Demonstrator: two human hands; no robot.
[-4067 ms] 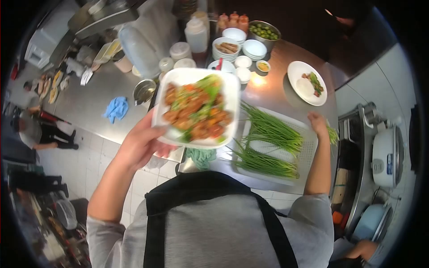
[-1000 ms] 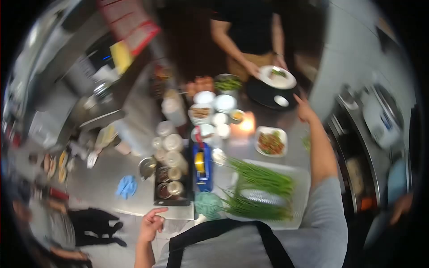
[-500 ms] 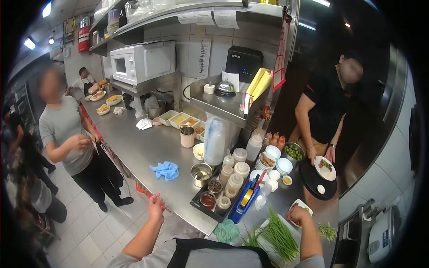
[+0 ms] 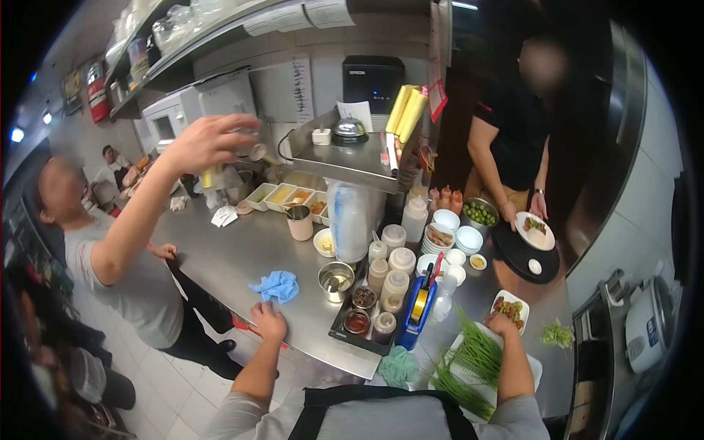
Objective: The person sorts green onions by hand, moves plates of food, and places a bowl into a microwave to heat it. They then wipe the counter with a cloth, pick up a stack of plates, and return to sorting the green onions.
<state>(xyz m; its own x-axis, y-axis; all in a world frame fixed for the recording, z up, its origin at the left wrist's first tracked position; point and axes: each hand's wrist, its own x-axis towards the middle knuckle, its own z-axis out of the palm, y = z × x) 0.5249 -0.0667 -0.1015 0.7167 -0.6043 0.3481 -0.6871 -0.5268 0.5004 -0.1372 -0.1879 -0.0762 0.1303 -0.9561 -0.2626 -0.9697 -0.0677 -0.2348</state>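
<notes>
White dish, one: lay lower right, right hand at its rim. Left hand rested near one blue cloth. Finger spread, both hands: could not be told. Between stood one tape dispenser; above, three red bottles.

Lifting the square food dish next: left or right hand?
Right, most likely. The right hand is at the near side of the square dish; the left hand is by the blue cloth, across the sauce tray.
</notes>
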